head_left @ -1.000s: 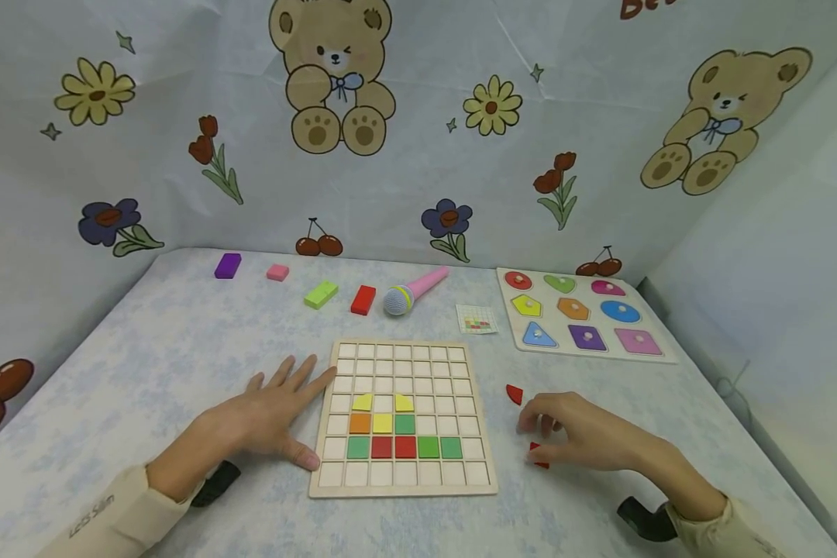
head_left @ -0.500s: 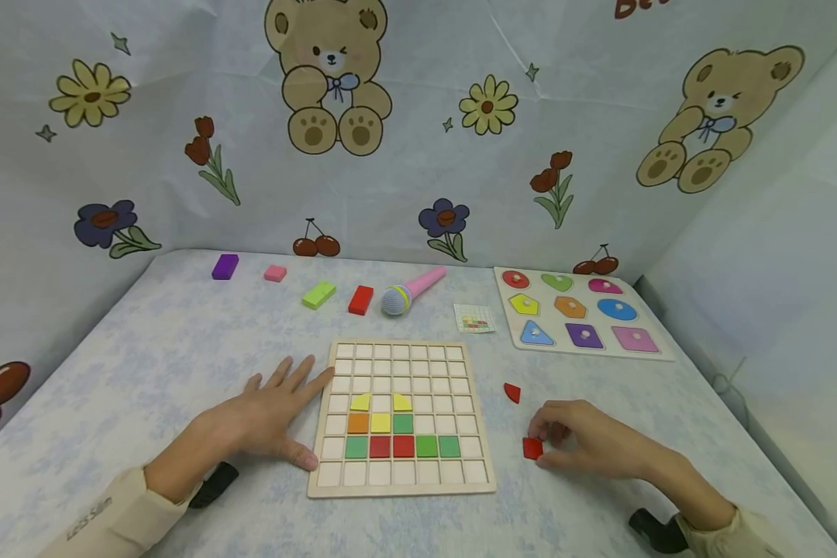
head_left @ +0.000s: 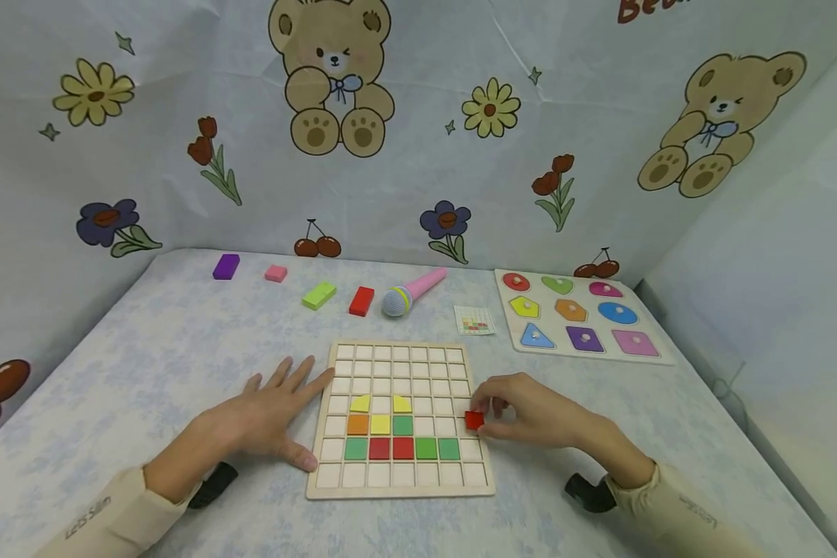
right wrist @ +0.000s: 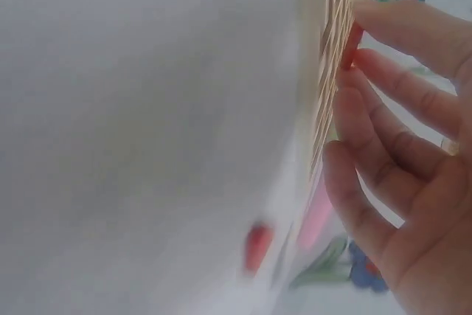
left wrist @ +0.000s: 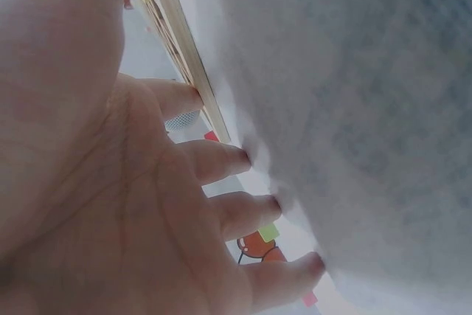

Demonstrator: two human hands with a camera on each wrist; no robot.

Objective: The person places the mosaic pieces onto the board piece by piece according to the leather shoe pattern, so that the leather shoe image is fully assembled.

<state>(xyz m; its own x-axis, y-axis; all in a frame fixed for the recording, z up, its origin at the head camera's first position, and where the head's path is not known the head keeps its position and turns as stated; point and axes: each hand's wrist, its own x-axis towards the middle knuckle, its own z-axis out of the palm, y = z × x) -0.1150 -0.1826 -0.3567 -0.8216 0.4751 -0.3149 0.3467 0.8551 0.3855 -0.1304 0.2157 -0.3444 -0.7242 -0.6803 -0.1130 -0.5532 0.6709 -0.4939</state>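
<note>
A wooden grid board lies on the table, with yellow, orange, green and red tiles in several of its cells. My left hand rests spread at the board's left side, its thumb and a fingertip touching the frame. Between the thumb and index finger of my right hand is a small red square tile, held over the board's right edge. The right wrist view shows this pinch too. A second red piece lies on the table in that view; in the head view my right hand hides it.
Along the back are a purple block, a pink block, a green block, a red block and a toy microphone. A pattern card and a shape puzzle lie at the back right.
My right hand has picked up the red square tile from the table and carried it left to the board's right edge. The left hand has stayed in place.
</note>
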